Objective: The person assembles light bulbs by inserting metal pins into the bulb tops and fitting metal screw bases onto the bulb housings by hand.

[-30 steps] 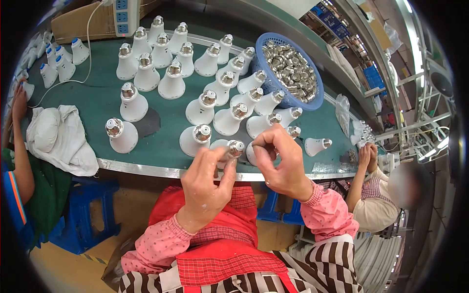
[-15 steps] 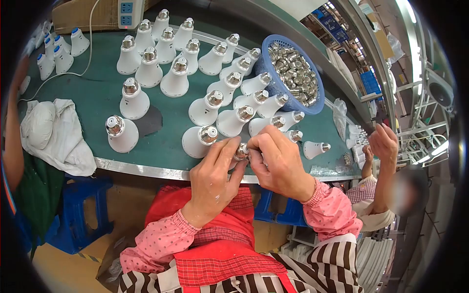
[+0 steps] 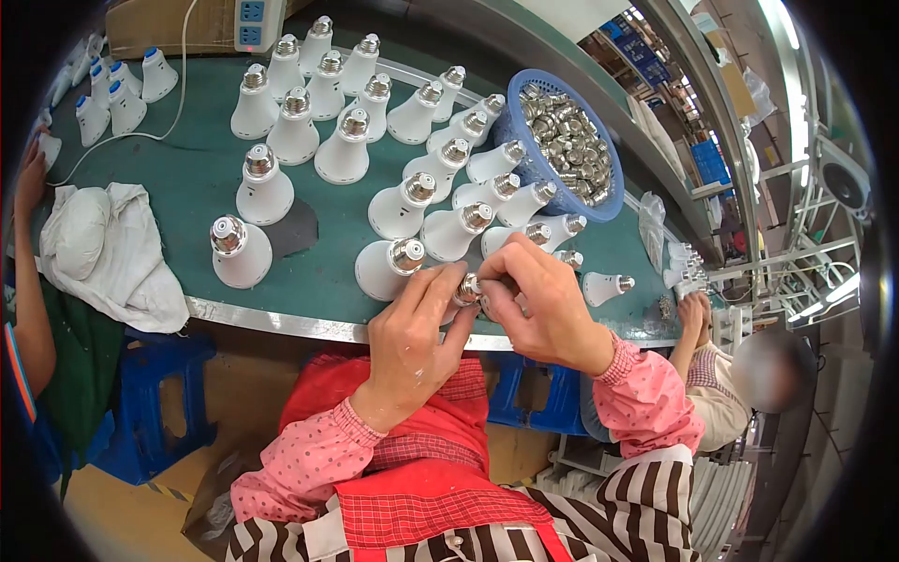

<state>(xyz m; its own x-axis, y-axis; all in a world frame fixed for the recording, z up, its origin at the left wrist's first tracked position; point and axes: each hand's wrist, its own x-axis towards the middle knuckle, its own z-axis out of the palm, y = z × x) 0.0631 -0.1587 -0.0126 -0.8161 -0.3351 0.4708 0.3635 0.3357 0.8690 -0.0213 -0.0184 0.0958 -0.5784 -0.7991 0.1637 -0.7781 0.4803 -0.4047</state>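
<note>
Near the table's front edge, my left hand [image 3: 410, 332] is closed around a light bulb, whose metal screw cap [image 3: 465, 290] shows between the fingers. Its white body is mostly hidden by my hands. From the right, my right hand [image 3: 548, 304] pinches with thumb and forefinger at the rim of that cap. Whatever lies in this pinch is too small to make out. Just beyond my left fingers stands a white light bulb [image 3: 382, 272] with a silver cap, and several more like it fill the table behind.
A blue basket [image 3: 513, 122] of loose metal caps stands at the back right. On the left lie a white cloth [image 3: 140, 272] and blue-tipped bulbs [image 3: 125, 108], by a white cable. A power strip [image 3: 260, 23] sits at the back. Other people's hands [image 3: 693, 314] are at both table ends.
My right hand has shifted slightly at the cap, while my left keeps its hold. The co-worker on the right has lowered a raised hand to the table. Another person's hand appears at far left.
</note>
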